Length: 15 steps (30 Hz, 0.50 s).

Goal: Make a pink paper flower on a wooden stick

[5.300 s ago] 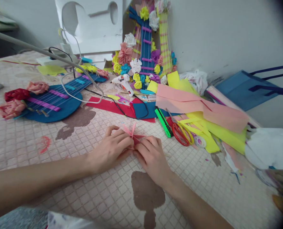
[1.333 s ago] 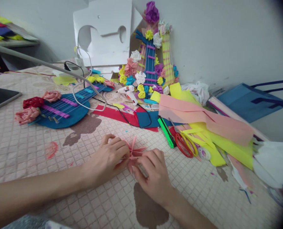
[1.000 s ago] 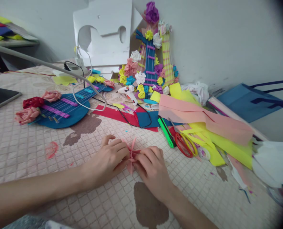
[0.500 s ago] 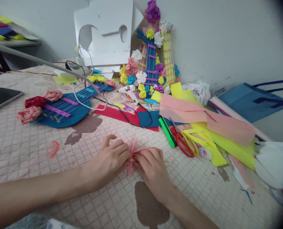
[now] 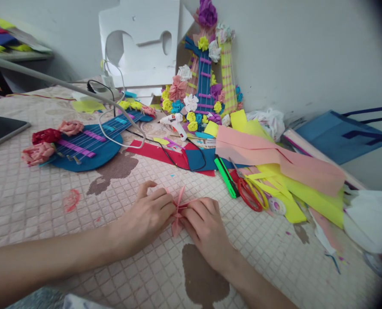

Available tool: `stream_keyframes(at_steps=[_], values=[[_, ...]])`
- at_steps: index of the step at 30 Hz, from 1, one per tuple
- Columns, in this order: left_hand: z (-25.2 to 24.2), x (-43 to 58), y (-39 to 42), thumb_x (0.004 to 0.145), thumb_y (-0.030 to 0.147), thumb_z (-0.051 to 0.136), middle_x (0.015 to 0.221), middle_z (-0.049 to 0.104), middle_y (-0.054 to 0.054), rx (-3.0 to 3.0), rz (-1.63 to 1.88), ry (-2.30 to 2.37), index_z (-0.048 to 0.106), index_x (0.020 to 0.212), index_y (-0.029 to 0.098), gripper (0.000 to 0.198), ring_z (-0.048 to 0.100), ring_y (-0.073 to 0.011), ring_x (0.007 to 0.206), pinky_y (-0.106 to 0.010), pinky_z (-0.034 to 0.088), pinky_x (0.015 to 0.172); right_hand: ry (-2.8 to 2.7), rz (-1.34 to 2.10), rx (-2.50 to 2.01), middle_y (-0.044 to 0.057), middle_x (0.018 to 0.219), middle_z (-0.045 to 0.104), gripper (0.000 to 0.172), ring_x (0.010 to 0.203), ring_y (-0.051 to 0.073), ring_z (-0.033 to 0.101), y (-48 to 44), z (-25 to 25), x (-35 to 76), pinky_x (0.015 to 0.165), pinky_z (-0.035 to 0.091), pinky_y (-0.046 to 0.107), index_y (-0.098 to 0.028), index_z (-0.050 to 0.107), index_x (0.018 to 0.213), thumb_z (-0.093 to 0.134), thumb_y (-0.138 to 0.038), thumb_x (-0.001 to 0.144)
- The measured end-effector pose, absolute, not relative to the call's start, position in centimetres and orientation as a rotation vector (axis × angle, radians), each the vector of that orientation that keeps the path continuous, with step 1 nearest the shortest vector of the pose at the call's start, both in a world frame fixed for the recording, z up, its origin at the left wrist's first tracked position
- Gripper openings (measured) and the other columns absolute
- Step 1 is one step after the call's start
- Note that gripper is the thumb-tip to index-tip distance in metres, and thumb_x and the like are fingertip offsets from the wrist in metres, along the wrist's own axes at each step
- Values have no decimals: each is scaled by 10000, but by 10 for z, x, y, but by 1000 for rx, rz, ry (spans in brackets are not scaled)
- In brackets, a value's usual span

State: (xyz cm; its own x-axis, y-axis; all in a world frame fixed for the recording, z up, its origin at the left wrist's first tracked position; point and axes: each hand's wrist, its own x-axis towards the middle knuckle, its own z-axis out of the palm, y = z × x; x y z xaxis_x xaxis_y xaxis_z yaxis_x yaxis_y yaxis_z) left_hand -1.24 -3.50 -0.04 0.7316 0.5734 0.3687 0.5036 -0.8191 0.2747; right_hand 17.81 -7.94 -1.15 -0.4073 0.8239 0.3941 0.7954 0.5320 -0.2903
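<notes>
Between my two hands is a small pink paper flower [image 5: 177,226] with pointed petals, its middle partly covered by fingers. My left hand [image 5: 152,214] pinches it from the left, with the index finger bent up. On the other side, my right hand [image 5: 207,229] has its fingertips closed on the flower's right petals. Both hands rest low over the patterned tablecloth [image 5: 139,279]. Past my right hand lie a green box cutter [image 5: 225,176] and red-and-yellow scissors [image 5: 249,195]. A roll of tape [image 5: 277,206] sits beside the scissors.
A blue paper guitar [image 5: 88,148] with paper roses lies at the left, near a phone [image 5: 4,131]. A glue gun [image 5: 176,124] and its cord lie mid-table. Pink paper sheets [image 5: 274,156] and yellow ones cover the right. Decorated guitars [image 5: 204,81] and white foam board [image 5: 142,64] stand behind. A lamp arm [image 5: 59,83] crosses the left.
Almost nothing differs. The view has shifted very slightly, and both hands keep the same hold on the pink paper flower.
</notes>
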Motion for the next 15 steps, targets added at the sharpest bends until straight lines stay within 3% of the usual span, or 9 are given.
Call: stream_keyframes(at_steps=[15], values=[[-1, -13, -36, 930, 172, 455, 771, 580, -2, 2807, 638, 885, 564, 731, 157, 227, 495, -167, 771, -465, 245, 928, -2195, 126, -1345, 42, 923, 617, 87, 884, 200, 487, -79, -7, 178, 753, 367, 358, -197, 601, 900, 521, -227, 910]])
